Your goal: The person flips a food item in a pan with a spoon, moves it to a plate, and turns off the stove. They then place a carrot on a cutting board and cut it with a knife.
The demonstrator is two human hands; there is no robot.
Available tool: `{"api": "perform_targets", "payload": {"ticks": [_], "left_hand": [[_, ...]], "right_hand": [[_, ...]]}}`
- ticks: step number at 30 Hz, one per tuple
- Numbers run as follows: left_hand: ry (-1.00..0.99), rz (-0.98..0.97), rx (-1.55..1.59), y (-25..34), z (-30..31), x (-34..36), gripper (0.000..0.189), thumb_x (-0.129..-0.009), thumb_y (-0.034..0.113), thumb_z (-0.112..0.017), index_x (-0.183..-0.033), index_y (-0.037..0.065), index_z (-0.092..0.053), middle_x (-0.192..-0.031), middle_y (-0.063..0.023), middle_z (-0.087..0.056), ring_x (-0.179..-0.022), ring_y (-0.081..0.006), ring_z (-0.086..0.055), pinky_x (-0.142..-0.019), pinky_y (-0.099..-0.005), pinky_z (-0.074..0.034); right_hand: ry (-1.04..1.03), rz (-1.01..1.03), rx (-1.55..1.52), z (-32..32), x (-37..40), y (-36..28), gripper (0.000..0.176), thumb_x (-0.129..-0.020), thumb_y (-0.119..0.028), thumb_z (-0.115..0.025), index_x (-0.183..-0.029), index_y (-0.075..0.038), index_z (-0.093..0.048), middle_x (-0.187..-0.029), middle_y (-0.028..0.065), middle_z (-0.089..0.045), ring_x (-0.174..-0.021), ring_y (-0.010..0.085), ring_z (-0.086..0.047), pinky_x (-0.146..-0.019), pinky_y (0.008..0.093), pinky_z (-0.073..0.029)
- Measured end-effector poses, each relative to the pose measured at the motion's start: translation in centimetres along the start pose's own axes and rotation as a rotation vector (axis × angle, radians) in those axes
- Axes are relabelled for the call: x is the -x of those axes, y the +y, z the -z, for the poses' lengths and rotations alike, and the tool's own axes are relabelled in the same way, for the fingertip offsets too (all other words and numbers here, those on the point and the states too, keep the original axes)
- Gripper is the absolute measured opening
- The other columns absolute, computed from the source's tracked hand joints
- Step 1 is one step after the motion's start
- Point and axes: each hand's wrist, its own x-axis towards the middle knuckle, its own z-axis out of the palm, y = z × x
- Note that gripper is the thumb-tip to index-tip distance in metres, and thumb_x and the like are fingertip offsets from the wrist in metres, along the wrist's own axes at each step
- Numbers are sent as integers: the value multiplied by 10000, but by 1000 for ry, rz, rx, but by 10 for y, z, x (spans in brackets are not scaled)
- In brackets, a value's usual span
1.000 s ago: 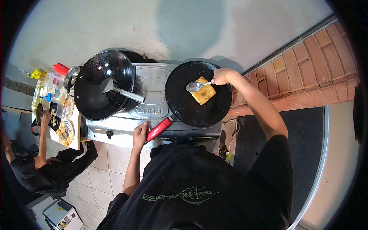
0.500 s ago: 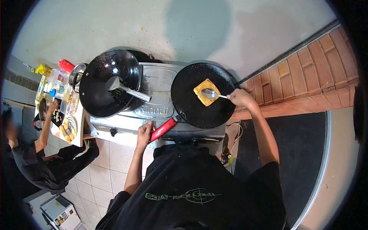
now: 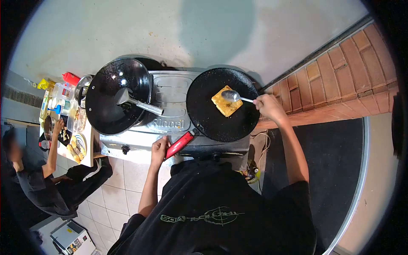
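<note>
My right hand [image 3: 270, 107] grips a metal spoon [image 3: 231, 96] by its handle. The spoon's bowl is at the upper part of a browned square slice of bread [image 3: 224, 109], which lies in a flat black frying pan [image 3: 208, 124]. My left hand [image 3: 160, 149] is closed around the end of the pan's red handle [image 3: 180, 144]. The pan sits over the right side of a steel gas stove [image 3: 170, 87]. On the stove's left side, a black wok [image 3: 104, 78] holds a metal spatula [image 3: 127, 97], its handle resting over the rim.
Left of the stove, a table [image 3: 88, 146] carries a plate of food [image 3: 77, 146], plastic containers [image 3: 63, 92] and a red bottle [image 3: 71, 79]. A co-worker [image 3: 46, 187] reaches a hand over a dark board there. A brick ledge [image 3: 314, 91] borders the right side.
My right hand has moved the spoon up over the bread, toward its upper edge. My left hand keeps its hold on the pan handle. The whole view has shifted slightly.
</note>
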Motion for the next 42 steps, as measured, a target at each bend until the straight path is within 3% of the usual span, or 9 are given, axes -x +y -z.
{"api": "perform_targets", "payload": {"ticks": [2, 5, 10, 13, 15, 18, 28, 33, 42], "left_hand": [[7, -7, 19, -7, 0, -1, 509, -1064, 387, -440, -725, 35, -582, -553, -19, -542, -418, -85, -484, -409, -249, -364], [0, 1, 29, -6, 0, -2, 499, -1064, 374, -444, -722, 35, -576, -560, -21, -542, -436, -87, -504, -411, -253, -377], [13, 1, 69, -4, -1, -2, 494, -1064, 365, -445, -723, 32, -573, -562, -29, -540, -435, -96, -513, -413, -260, -423], [2, 10, 74, 0, -1, -1, 495, -1064, 367, -444, -724, 31, -573, -561, -30, -537, -431, -104, -518, -409, -264, -434], [-1, 6, 71, -5, 0, -2, 496, -1064, 368, -444, -724, 30, -573, -562, -30, -536, -429, -105, -518, -405, -264, -432], [7, -4, 74, -3, -2, -1, 500, -1064, 370, -442, -724, 28, -573, -560, -29, -531, -425, -105, -517, -398, -264, -428], [-3, -2, 50, -1, -1, -1, 506, -1064, 374, -438, -728, 22, -576, -552, -31, -535, -424, -108, -527, -392, -265, -422], [-4, -1, 45, 1, 0, -1, 502, -1063, 371, -440, -731, 20, -574, -559, -42, -544, -428, -118, -538, -400, -268, -446], [-10, -20, 71, 1, -2, 0, 495, -1065, 362, -434, -738, 15, -567, -571, -46, -545, -432, -129, -545, -407, -275, -463]], "right_hand": [[312, 103, 39, -6, 4, 15, 241, -913, -240, -627, -841, -31, -725, -786, 250, -662, -769, 438, -664, -689, 510, -517], [484, 50, 333, 10, 21, 3, 265, -915, -241, -624, -796, -27, -725, -759, 227, -676, -741, 401, -685, -663, 481, -538], [440, 102, 537, 16, 18, 13, 240, -912, -237, -606, -809, -69, -743, -758, 195, -693, -712, 358, -705, -613, 447, -547], [400, 5, 573, 18, 11, 12, 211, -893, -249, -614, -826, -111, -759, -794, 156, -707, -818, 315, -702, -734, 441, -534], [533, 210, 729, 16, 2, 21, 193, -877, -265, -633, -833, -132, -766, -831, 115, -712, -947, 280, -656, -897, 463, -456], [417, 202, 622, 16, -2, 21, 192, -875, -275, -643, -853, -129, -765, -849, 99, -711, -1006, 264, -612, -979, 485, -372], [402, 285, 432, -4, -4, 31, 220, -909, -259, -615, -850, -96, -751, -863, 131, -704, -959, 315, -625, -950, 509, -394], [541, 294, 484, -1, -6, 29, 224, -905, -263, -620, -845, -89, -747, -855, 134, -700, -943, 300, -629, -910, 494, -404], [443, 401, 403, -6, -7, 17, 217, -911, -251, -625, -852, -81, -747, -820, 135, -684, -950, 297, -616, -875, 472, -376]]}}
